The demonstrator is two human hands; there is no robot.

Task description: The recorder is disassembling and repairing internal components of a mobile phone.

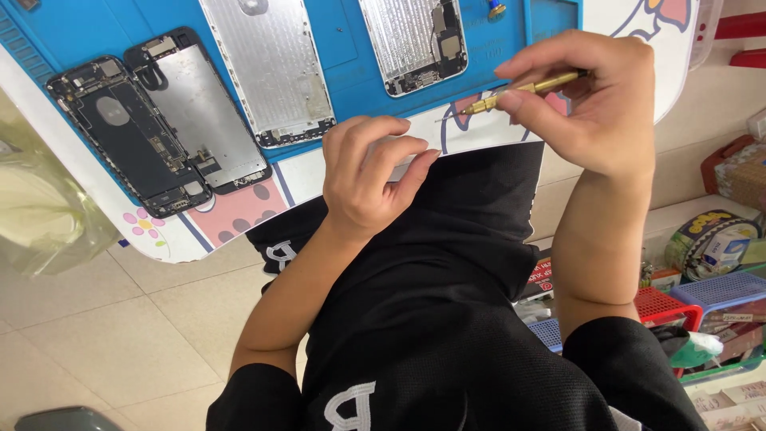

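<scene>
Worktop: over the white patterned worktop (239, 215), I see a blue rubber repair mat (351, 80).
Phones: opened black phone chassis (132, 136) lies apart.
Right hand (598, 112): grip pinching slim brass screwdriver (523, 86).
Left hand (371, 172): fingertips pressed together; contents hidden.
Risk: tip may slip and jab my fingers, I judge.

Brass-coloured screwdriver (523, 88): slim, metallic gold shaft tapering to a fine dark tip. Pose is near horizontal, tip pointing left and tilted slightly down. It is pinched in the fingers (519, 104) of the right hand (594, 108), above the near edge of the tabletop (247, 211). The tip ends just beside the left hand (375, 172), whose curled fingers pinch something too small to identify.
</scene>
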